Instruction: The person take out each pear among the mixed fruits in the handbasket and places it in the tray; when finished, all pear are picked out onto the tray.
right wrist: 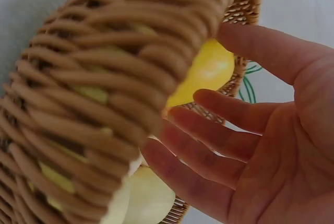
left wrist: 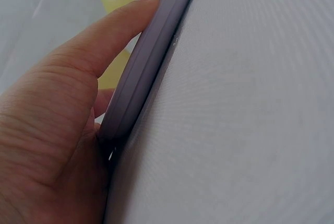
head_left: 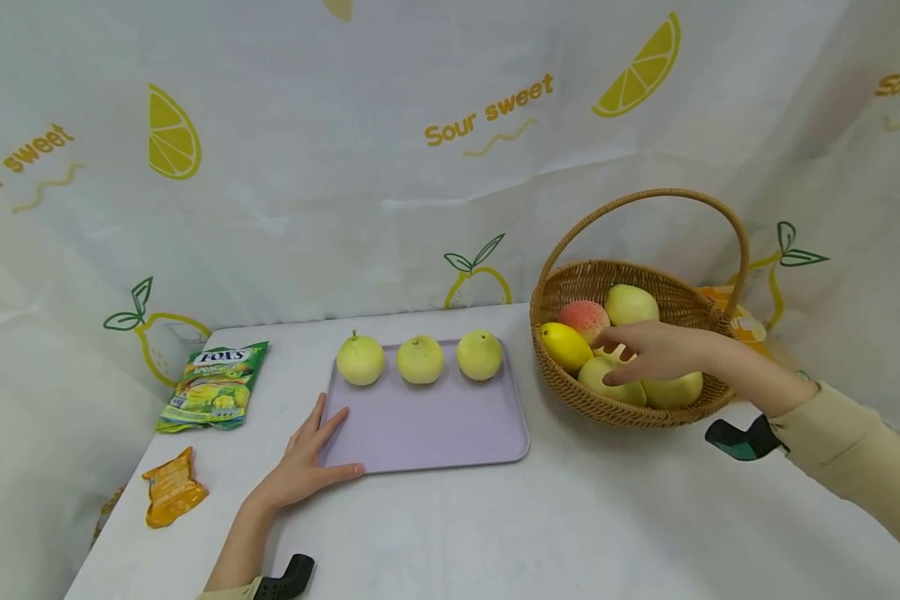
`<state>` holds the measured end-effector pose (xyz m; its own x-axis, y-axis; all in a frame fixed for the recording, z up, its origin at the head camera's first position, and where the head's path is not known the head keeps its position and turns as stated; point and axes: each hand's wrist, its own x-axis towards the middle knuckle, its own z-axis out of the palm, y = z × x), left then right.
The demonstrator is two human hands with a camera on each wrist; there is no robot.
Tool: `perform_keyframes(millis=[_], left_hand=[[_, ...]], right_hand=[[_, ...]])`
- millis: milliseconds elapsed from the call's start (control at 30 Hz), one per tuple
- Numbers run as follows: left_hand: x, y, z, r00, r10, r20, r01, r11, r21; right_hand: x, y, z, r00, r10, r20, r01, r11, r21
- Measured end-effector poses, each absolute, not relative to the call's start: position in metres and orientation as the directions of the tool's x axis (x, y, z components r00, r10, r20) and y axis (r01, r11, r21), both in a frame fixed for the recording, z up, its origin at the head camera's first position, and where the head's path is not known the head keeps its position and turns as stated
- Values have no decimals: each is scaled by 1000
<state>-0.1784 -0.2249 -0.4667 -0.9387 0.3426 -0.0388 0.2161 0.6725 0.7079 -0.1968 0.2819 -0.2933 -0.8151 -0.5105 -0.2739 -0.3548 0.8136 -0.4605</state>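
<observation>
My left hand (head_left: 303, 467) rests at the near left corner of a lilac tray (head_left: 435, 425), fingers spread over its left side. In the left wrist view the thumb (left wrist: 125, 18) lies against the tray's edge (left wrist: 141, 72). Three pale green, pear-like fruits (head_left: 420, 360) stand in a row along the tray's far side. Above a wicker basket (head_left: 600, 408) hovers my right hand (head_left: 652, 350), fingers apart and slightly bent, holding nothing. Beneath and beside it lie a yellow lemon-shaped fruit (head_left: 566, 347), a peach (head_left: 585, 318) and several pale green fruits (head_left: 632, 305). The hand partly hides some of them.
A green Fox's candy bag (head_left: 213, 387) lies left of the tray, with a small orange packet (head_left: 174, 488) nearer the table's left edge. The basket's tall handle (head_left: 663, 193) arches over the fruit. A printed curtain (head_left: 330, 217) hangs behind the white table (head_left: 450, 533).
</observation>
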Motion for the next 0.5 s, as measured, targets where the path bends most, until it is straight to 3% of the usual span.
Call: perform_keyframes(millis=[233,500], left_hand=[[-177,-224,-467,-939,342,-37,219,676,704],[-177,-224,-466,-941,336,-42,210,678,704]], right_hand=[[-209,284,-299,-778,-489,-394,-342,856,-388],[-218,286,-309,-770,-509,-385,-382,851,-359]])
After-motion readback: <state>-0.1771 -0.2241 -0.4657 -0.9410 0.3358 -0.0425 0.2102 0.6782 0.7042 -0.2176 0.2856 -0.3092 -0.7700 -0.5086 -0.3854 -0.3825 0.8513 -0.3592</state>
